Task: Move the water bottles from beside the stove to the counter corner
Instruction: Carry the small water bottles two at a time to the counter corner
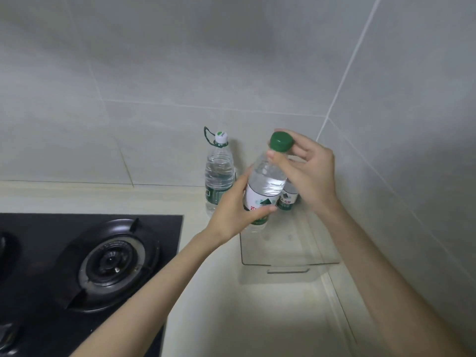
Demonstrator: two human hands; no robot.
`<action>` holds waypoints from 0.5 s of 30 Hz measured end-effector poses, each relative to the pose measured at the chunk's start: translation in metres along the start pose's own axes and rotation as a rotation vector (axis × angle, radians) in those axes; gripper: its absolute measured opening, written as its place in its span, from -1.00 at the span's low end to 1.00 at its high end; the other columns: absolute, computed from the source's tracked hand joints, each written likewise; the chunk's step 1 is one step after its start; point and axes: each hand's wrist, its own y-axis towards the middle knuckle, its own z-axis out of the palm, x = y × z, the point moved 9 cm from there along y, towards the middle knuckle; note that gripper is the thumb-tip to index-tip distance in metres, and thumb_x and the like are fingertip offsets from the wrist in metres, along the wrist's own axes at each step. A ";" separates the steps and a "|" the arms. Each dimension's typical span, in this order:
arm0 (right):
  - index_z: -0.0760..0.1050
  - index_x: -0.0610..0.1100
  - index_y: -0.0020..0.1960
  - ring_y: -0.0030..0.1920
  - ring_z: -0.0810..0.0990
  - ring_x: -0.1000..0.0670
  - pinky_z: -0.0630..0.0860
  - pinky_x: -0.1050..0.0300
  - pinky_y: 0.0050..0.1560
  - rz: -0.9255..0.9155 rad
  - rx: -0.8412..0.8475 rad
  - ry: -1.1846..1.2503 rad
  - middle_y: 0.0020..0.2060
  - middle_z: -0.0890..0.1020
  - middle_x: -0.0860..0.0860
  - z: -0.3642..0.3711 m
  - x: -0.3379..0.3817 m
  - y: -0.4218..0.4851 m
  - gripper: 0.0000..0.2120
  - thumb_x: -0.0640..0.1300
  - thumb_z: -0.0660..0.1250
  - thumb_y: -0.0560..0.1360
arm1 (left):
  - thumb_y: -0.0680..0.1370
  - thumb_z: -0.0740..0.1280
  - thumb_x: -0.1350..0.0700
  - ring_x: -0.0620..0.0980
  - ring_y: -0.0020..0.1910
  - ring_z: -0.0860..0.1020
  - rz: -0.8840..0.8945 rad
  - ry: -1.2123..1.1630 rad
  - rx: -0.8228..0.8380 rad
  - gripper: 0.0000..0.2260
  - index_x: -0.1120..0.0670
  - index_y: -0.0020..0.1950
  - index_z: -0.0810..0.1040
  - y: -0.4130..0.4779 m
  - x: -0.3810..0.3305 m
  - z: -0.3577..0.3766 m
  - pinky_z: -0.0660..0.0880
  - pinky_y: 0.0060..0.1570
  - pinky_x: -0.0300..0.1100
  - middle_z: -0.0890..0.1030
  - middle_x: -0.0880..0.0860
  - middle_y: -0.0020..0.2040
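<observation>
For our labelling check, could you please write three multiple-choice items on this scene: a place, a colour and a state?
1. Where is the white-capped bottle? A on the burner; B on the counter by the wall; C in a hand.
2. Held bottle's cap colour? A green; B white; C blue.
3. The held bottle is: A lying down; B standing free; C gripped by both hands.
B: it stands there upright. A: the cap shows green. C: left hand grips its body, right hand its top.

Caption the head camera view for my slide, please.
Left hand grips a water bottle, right hand pinches its green cap, above the counter.
</observation>
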 end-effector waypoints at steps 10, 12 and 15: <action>0.52 0.06 0.21 0.13 0.60 0.20 0.53 0.24 0.15 0.020 0.322 0.008 0.08 0.65 0.18 0.058 -0.006 -0.012 -0.71 -0.17 0.37 0.52 | 0.24 0.62 0.09 -0.28 0.04 0.57 -0.057 0.068 -0.299 -0.34 -0.06 0.26 0.42 -0.043 0.021 -0.066 0.50 0.01 -0.38 0.61 -0.22 0.06; 0.49 -0.02 0.28 0.17 0.56 0.19 0.46 0.28 0.22 0.067 0.344 -0.090 0.19 0.59 0.13 0.061 -0.042 -0.007 -0.68 -0.13 0.35 0.54 | 0.23 0.62 0.07 -0.31 0.02 0.57 -0.115 0.094 -0.322 -0.35 -0.09 0.24 0.41 -0.053 0.042 -0.075 0.48 -0.03 -0.41 0.60 -0.24 0.04; 0.44 -0.10 0.33 0.21 0.52 0.05 0.44 0.14 0.28 0.183 0.275 -0.243 0.28 0.52 0.03 0.052 -0.113 0.005 -0.60 -0.15 0.37 0.51 | 0.24 0.61 0.05 -0.36 -0.04 0.56 -0.218 0.171 -0.307 -0.34 -0.15 0.22 0.36 -0.068 0.076 -0.083 0.42 -0.11 -0.54 0.57 -0.32 -0.04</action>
